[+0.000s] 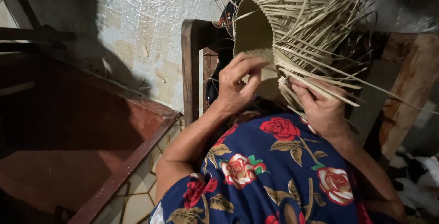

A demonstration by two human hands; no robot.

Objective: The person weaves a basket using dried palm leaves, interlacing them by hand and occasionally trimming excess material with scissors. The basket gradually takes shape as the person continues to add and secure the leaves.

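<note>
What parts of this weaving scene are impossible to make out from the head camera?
- Far side of the woven straw piece: turned away, and loose strips cover it.
- Its top: cut off by the upper edge.
- Left hand fingertips: pressed into the weave, so the exact strip is unclear.
- Right hand fingertips: buried under strips.
- Wooden chair: mostly behind the work and the floral dress.

A pale tiled floor [137, 27] is carrying a few loose straw scraps [159, 75] lying on it, just beside the dark wooden chair frame [190, 68] standing there.
</note>
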